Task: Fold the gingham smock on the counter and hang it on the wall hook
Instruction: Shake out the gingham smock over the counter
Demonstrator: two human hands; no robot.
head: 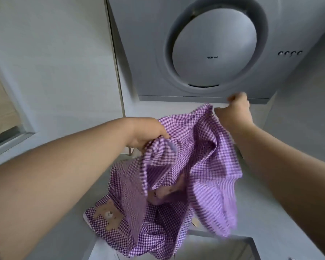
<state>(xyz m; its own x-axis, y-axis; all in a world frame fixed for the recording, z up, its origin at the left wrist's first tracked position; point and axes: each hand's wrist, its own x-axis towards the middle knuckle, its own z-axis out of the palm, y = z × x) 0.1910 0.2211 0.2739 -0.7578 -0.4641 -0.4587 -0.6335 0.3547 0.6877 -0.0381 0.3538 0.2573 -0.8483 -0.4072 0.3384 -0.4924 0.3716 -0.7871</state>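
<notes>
Gingham smock (178,166) hangs in air directly below range hood (210,47), lower hem w/ bear patch (107,215) trailing toward counter (79,184). Left hand (146,135), below-left of hood, fingers clenched on bunched fabric. Right hand (235,111), just under hood's bottom edge, fingers curled, pinching upper edge of fabric. Smock unfolded; wall hook not in view.

Risk, judged: garment is crumpled and blurred, so edges may not align, giving a skewed fold. Right-hand pinch holds little cloth; a slip would drop that side onto counter.
</notes>
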